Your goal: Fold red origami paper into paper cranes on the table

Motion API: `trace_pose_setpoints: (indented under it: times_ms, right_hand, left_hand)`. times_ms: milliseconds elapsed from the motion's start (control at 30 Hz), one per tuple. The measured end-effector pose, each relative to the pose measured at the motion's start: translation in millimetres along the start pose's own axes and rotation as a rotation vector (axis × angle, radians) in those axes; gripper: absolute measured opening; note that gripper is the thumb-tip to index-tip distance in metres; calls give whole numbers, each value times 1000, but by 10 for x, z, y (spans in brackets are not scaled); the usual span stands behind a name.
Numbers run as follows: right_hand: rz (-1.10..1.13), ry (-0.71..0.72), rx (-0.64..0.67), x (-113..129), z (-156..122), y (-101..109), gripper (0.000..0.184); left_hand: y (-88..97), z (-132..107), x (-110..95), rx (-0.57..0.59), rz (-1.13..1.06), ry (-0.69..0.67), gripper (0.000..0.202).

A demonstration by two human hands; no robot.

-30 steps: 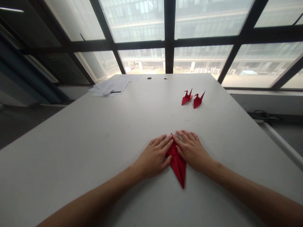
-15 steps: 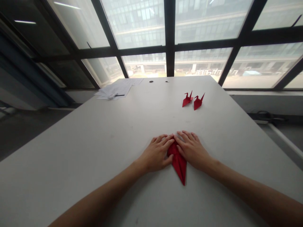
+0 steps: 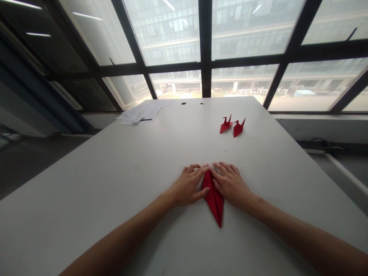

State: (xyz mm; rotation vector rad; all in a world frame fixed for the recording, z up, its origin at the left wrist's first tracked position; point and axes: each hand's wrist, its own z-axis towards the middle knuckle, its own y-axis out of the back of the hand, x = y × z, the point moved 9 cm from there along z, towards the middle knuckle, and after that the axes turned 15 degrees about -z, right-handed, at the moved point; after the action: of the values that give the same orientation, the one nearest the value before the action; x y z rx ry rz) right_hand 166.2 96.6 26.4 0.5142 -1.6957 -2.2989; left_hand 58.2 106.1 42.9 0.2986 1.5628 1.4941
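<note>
A folded red sheet of origami paper [image 3: 214, 199], long and kite-shaped with a crease down its middle, lies on the white table. Its narrow point faces me. My left hand [image 3: 189, 186] rests along its left edge, fingertips near the top and thumb lying on the paper. On the opposite edge sits my right hand [image 3: 231, 184], fingers stretched out and pressing on the paper's upper right side. Both hands are flat, and they cover parts of the upper edges.
Two red paper cranes [image 3: 226, 124] stand farther back to the right. White papers [image 3: 140, 114] with a dark pen-like stick lie at the back left. The table [image 3: 115, 168] reaches toward large framed windows. A blue curtain [image 3: 37, 84] hangs at left.
The left fingers have drawn slightly off the paper's middle, so more of its upper part and centre crease shows. The view has tilted a little upward.
</note>
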Motion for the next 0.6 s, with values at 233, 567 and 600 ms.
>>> trace_pose_setpoints:
  times_ms: [233, 567, 600]
  right_hand:
    - [7, -4, 1, -3, 5, -17, 44]
    - [-1, -2, 30, -14, 0, -17, 44]
    - [-3, -3, 30, -15, 0, -14, 44]
  left_hand:
    - [-43, -149, -47, 73, 84, -51, 62]
    - [-84, -115, -74, 112, 90, -57, 66]
    - [-84, -116, -77, 113, 91, -56, 67]
